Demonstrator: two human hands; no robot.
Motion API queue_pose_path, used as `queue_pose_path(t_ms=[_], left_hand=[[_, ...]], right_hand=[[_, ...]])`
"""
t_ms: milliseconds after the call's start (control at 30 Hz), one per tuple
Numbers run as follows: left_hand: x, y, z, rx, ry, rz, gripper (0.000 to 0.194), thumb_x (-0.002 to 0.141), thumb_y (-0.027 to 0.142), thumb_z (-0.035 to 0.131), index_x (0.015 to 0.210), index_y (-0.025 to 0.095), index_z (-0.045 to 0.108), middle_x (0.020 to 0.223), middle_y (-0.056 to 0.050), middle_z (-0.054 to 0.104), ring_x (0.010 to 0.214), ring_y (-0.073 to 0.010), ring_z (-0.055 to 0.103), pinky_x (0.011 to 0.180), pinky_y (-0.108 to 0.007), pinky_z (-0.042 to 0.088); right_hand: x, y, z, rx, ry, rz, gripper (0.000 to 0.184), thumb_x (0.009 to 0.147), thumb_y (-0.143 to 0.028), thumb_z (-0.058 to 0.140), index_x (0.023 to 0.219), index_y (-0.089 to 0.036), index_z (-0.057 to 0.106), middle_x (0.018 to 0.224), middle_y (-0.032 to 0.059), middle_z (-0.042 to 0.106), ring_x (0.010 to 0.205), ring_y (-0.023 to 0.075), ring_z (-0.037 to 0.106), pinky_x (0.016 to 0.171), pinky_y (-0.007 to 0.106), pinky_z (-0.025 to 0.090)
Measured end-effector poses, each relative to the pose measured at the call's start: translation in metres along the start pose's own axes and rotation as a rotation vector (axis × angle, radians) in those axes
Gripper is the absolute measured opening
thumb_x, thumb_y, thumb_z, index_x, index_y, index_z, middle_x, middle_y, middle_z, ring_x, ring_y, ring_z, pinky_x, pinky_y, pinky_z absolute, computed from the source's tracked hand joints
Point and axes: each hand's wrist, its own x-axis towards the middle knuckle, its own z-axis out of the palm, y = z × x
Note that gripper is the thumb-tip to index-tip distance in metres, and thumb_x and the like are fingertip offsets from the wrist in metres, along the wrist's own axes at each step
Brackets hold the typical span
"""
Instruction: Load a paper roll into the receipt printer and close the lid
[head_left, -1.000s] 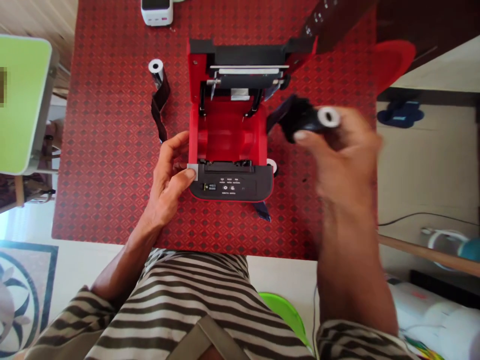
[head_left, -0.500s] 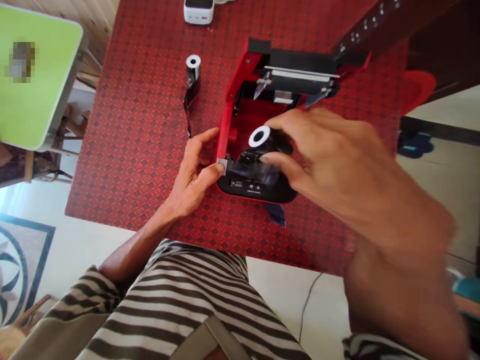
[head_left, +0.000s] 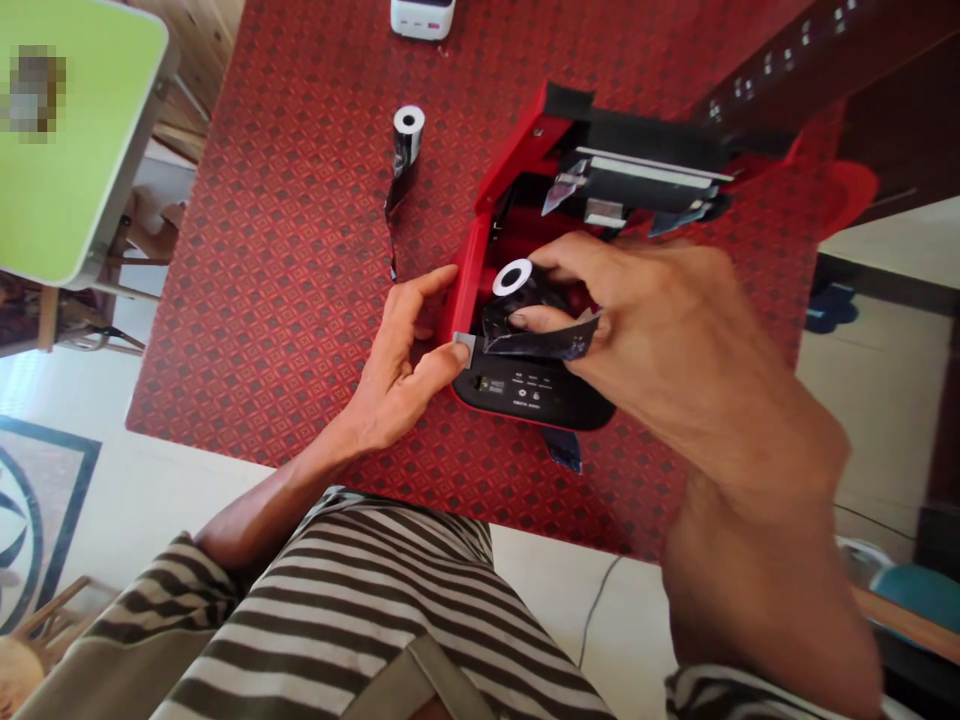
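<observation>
A red and black label printer (head_left: 525, 405) stands on the table with its lid (head_left: 637, 190) swung up. In my right hand (head_left: 660, 340) is a roll of black ribbon (head_left: 514, 278) with a white core, tilted over the printer's open bay, fingers and thumb closed around it. The roll's loose strip (head_left: 555, 340) stretches right, across my thumb, above the black front panel. My left hand (head_left: 401, 365) grips the printer's left front corner, thumb on a grey tab (head_left: 465, 348) and fingers along the red side wall. My right hand hides much of the bay.
Left of the printer, a second black ribbon roll (head_left: 409, 135) stands with its strip trailing. A white device (head_left: 422, 20) sits at the table's far edge. A piece of dark film (head_left: 564, 450) lies by the printer's front. A green-topped table (head_left: 90, 150) stands at left.
My right hand has brought the roll nearer the printer's left side, and the ribbon's loose strip now stands out to the right. My left hand keeps its hold. The view has shifted slightly.
</observation>
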Motion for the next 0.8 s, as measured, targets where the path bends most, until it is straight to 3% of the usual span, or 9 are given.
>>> queue_pose_path(t_ms=[233, 367, 467, 600, 733, 800], left_hand=[[-0.001, 0.0, -0.001, 0.02, -0.003, 0.021, 0.072, 0.12, 0.074, 0.079, 0.183, 0.041, 0.067, 0.175, -0.012, 0.075, 0.157, -0.0446, 0.072, 0.13, -0.067, 0.068], [-0.003, 0.004, 0.0, 0.021, -0.007, 0.003, 0.072, 0.12, 0.075, 0.079, 0.183, 0.042, 0.066, 0.178, -0.012, 0.074, 0.162, -0.0461, 0.072, 0.13, -0.068, 0.068], [-0.004, 0.007, 0.001, 0.007, -0.008, -0.01, 0.072, 0.12, 0.075, 0.079, 0.183, 0.042, 0.066, 0.18, -0.012, 0.074, 0.16, -0.0456, 0.073, 0.129, -0.069, 0.069], [-0.004, 0.009, 0.002, 0.024, -0.003, 0.001, 0.071, 0.121, 0.074, 0.078, 0.184, 0.043, 0.066, 0.179, -0.011, 0.075, 0.16, -0.0449, 0.074, 0.13, -0.068, 0.069], [-0.004, 0.009, 0.0, 0.024, -0.009, -0.004, 0.071, 0.121, 0.073, 0.08, 0.185, 0.043, 0.066, 0.177, -0.011, 0.075, 0.157, -0.0447, 0.074, 0.127, -0.068, 0.069], [-0.003, 0.009, -0.001, 0.024, -0.015, -0.002, 0.072, 0.121, 0.073, 0.08, 0.184, 0.043, 0.066, 0.177, -0.011, 0.076, 0.155, -0.0445, 0.074, 0.126, -0.067, 0.069]], right_hand=[[0.002, -0.003, -0.003, -0.103, -0.136, -0.012, 0.014, 0.114, -0.024, 0.071, 0.11, -0.034, 0.08, 0.102, 0.0064, 0.086, 0.096, 0.036, 0.084, 0.09, 0.049, 0.062], [0.008, 0.009, 0.006, -0.103, -0.164, -0.042, 0.014, 0.116, -0.027, 0.07, 0.107, -0.036, 0.079, 0.102, 0.0049, 0.086, 0.088, 0.032, 0.079, 0.081, 0.047, 0.058], [0.012, 0.015, 0.011, -0.082, -0.175, -0.051, 0.015, 0.114, -0.026, 0.071, 0.101, -0.035, 0.072, 0.094, 0.0031, 0.082, 0.079, 0.0296, 0.074, 0.076, 0.045, 0.054], [0.018, 0.019, 0.014, -0.031, -0.222, -0.048, 0.027, 0.108, -0.017, 0.073, 0.092, -0.033, 0.059, 0.097, 0.0044, 0.082, 0.083, 0.0304, 0.077, 0.081, 0.047, 0.057], [0.021, 0.022, 0.016, -0.032, -0.238, -0.046, 0.025, 0.103, -0.017, 0.079, 0.091, -0.033, 0.062, 0.097, 0.0052, 0.084, 0.081, 0.03, 0.076, 0.077, 0.046, 0.057], [0.02, 0.021, 0.016, -0.016, -0.234, -0.035, 0.022, 0.107, -0.019, 0.077, 0.093, -0.033, 0.068, 0.1, 0.0057, 0.086, 0.084, 0.0306, 0.078, 0.081, 0.047, 0.062]])
